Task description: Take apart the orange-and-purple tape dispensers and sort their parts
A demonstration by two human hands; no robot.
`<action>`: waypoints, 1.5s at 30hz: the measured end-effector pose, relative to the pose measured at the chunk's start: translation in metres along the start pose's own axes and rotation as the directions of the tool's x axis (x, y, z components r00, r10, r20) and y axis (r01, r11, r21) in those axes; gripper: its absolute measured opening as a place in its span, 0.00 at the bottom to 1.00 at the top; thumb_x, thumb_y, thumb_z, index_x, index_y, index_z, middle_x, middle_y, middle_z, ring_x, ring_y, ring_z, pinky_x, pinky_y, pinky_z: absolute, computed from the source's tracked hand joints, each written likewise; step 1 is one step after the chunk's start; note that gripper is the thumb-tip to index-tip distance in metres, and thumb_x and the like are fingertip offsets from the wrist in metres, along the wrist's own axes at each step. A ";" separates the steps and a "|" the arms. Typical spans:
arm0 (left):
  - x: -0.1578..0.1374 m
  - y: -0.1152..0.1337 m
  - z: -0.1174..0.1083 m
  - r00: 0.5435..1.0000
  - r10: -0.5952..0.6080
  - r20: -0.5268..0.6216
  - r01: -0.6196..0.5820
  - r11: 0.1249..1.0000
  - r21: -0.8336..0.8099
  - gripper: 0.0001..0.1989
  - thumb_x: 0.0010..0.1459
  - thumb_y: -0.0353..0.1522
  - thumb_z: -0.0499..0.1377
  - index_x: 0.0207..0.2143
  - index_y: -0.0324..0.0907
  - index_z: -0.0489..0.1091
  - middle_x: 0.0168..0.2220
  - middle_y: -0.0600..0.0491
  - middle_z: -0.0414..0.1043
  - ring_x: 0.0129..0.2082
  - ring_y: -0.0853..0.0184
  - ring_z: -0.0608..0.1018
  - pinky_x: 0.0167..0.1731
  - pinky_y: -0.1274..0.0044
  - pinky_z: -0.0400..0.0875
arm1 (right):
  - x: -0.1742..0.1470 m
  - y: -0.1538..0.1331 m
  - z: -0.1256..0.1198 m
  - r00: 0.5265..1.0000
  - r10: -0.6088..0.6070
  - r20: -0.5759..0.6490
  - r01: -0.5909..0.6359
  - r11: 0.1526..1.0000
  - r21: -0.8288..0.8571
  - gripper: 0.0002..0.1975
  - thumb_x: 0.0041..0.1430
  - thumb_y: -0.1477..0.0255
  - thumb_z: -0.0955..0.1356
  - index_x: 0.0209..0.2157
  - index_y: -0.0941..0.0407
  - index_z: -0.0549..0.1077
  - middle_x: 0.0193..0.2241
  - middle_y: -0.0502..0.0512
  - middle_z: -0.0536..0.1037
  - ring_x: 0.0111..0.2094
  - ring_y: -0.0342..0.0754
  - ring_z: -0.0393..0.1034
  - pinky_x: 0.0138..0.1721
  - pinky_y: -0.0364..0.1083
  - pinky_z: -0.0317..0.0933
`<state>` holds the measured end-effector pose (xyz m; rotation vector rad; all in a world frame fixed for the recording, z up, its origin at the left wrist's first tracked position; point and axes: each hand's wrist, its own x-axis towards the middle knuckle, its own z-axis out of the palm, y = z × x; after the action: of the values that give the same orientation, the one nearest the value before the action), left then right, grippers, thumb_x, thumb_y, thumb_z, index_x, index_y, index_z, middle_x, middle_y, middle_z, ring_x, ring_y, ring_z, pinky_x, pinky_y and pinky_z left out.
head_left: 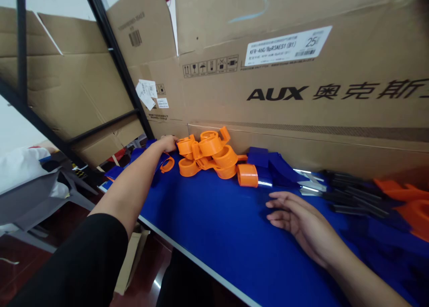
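My left hand (167, 143) reaches to the far left of the blue tabletop (201, 217), against the left end of a pile of orange plastic ring-shaped parts (210, 144). Its fingertips are mostly hidden, so I cannot tell whether it grips anything. A single orange ring (167, 165) lies just below that hand. My right hand (295, 217) hovers over the table with its fingers apart and holds nothing. Close to it are an orange cylinder part (247, 175), dark blue plastic pieces (276, 166) and shiny metal pieces (311, 184).
Black handle-like parts (358, 197) and more orange parts (414, 208) lie at the right. A large cardboard sheet (214, 99) walls the table's back. A black metal frame (117, 56) rises at the left, beyond the table edge, near a grey chair (36, 195).
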<state>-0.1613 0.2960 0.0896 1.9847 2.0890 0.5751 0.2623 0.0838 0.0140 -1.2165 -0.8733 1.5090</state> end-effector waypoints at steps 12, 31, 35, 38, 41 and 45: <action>0.017 0.017 -0.030 0.973 0.148 0.175 -0.225 0.762 0.608 0.21 0.47 0.38 0.73 0.45 0.48 0.80 0.58 0.42 0.68 0.64 0.41 0.62 0.62 0.52 0.56 | 0.005 0.004 -0.002 1.000 0.008 -0.013 -0.008 1.000 0.006 0.14 0.53 0.70 0.72 0.43 0.53 0.75 0.35 0.54 0.80 0.26 0.45 0.77 0.27 0.42 0.74; -0.142 0.052 -0.197 0.787 0.343 -0.513 0.067 0.779 0.623 0.48 0.60 0.63 0.39 0.44 0.27 0.75 0.55 0.40 0.70 0.61 0.48 0.68 0.60 0.52 0.60 | -0.013 0.003 0.010 0.986 -0.154 0.055 0.159 0.982 -0.098 0.15 0.56 0.65 0.71 0.44 0.53 0.72 0.37 0.53 0.79 0.26 0.45 0.75 0.25 0.43 0.70; -0.241 0.068 -0.141 0.694 0.373 -0.616 -0.162 0.914 0.372 0.21 0.63 0.51 0.54 0.38 0.44 0.71 0.53 0.55 0.74 0.55 0.60 0.74 0.59 0.60 0.67 | -0.028 0.004 0.018 0.953 -0.278 0.125 0.290 0.952 -0.094 0.20 0.57 0.61 0.70 0.49 0.52 0.69 0.41 0.54 0.78 0.29 0.45 0.75 0.28 0.44 0.69; -0.298 0.105 -0.058 0.782 0.332 -0.528 -0.392 0.920 -0.002 0.07 0.64 0.41 0.58 0.36 0.49 0.69 0.55 0.55 0.73 0.56 0.57 0.75 0.57 0.59 0.70 | -0.039 0.008 0.023 0.920 -0.336 0.205 0.351 0.936 -0.042 0.26 0.56 0.59 0.71 0.54 0.51 0.66 0.44 0.55 0.77 0.32 0.48 0.76 0.30 0.46 0.70; -0.320 0.151 0.027 0.839 0.333 -0.431 -0.468 0.846 -0.257 0.05 0.64 0.40 0.59 0.38 0.51 0.69 0.53 0.50 0.74 0.54 0.55 0.76 0.54 0.55 0.72 | -0.046 0.011 0.026 0.889 -0.406 0.212 0.396 0.914 0.087 0.32 0.54 0.55 0.72 0.58 0.47 0.62 0.49 0.55 0.77 0.39 0.51 0.77 0.34 0.48 0.72; -0.313 0.199 0.106 0.854 0.320 -0.411 -0.491 0.757 -0.431 0.04 0.65 0.39 0.60 0.41 0.51 0.69 0.48 0.47 0.73 0.51 0.54 0.76 0.50 0.53 0.74 | -0.048 0.009 0.029 0.903 -0.429 0.006 0.415 0.877 0.242 0.34 0.53 0.51 0.71 0.58 0.45 0.60 0.52 0.55 0.78 0.50 0.56 0.76 0.43 0.52 0.73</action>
<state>0.0863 0.0051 0.0388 2.0960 1.3708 1.4593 0.2333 0.0368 0.0259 -0.7481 -0.9012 1.2518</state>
